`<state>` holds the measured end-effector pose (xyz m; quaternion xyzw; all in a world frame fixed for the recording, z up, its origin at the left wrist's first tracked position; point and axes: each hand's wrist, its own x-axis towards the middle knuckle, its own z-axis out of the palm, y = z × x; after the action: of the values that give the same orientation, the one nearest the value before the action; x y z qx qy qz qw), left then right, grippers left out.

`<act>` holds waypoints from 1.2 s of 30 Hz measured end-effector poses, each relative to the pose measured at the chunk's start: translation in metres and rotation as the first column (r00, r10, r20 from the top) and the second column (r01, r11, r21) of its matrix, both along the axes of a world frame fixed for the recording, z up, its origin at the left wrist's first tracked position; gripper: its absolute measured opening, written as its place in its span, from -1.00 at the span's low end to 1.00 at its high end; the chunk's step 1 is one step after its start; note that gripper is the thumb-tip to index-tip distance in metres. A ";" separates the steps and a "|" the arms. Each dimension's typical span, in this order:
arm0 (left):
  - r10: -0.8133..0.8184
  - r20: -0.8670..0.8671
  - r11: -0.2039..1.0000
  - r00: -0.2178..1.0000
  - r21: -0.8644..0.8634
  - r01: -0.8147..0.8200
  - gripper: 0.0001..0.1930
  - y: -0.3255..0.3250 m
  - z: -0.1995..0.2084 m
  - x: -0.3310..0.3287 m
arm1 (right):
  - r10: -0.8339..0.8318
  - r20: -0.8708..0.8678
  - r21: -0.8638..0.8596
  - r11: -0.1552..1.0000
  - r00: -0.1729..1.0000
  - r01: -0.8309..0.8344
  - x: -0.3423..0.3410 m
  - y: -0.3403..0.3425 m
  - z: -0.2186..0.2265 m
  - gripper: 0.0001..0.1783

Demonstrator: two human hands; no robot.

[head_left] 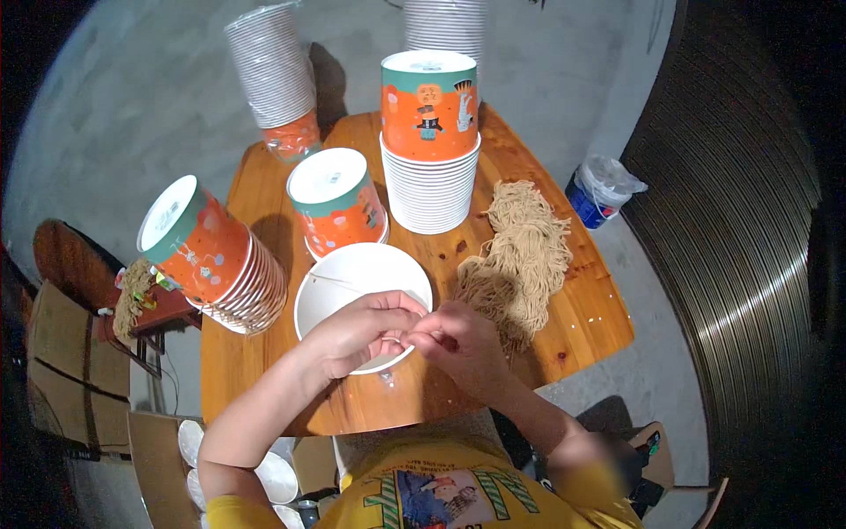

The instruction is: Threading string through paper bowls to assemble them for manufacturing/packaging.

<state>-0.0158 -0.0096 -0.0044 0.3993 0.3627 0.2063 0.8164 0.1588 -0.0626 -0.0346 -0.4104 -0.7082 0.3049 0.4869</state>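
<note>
A white paper bucket [363, 264] stands on the table with its open mouth facing up, just beyond my hands. Over its near right rim my left hand [370, 333] and my right hand [463, 346] meet, fingertips pinched close together. A thin tan string [339, 281] runs across the bucket's mouth toward my left hand; both hands seem closed on it, though the fingers hide the exact point between them. Beside my right hand lies a long loose bundle of tan strings [524, 247].
Upturned orange-and-green paper buckets stand on the wooden table [590, 339]: a tall stack [430, 132], a short one [337, 198], and a leaning one [207, 242] with strings round its rims. A plastic-wrapped stack [273, 75] stands behind. A blue pail [599, 189] sits on the floor.
</note>
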 end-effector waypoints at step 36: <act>0.440 -0.275 0.073 0.855 0.960 0.271 -0.86 -0.028 0.002 0.005 | -0.018 0.005 -0.151 0.988 1.000 0.019 0.006 0.014 -0.012 -0.87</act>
<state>-0.0106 -0.0375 -0.0022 0.8583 0.3468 0.3326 0.1800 0.1650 -0.0491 -0.0467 -0.4533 -0.6801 0.3523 0.4559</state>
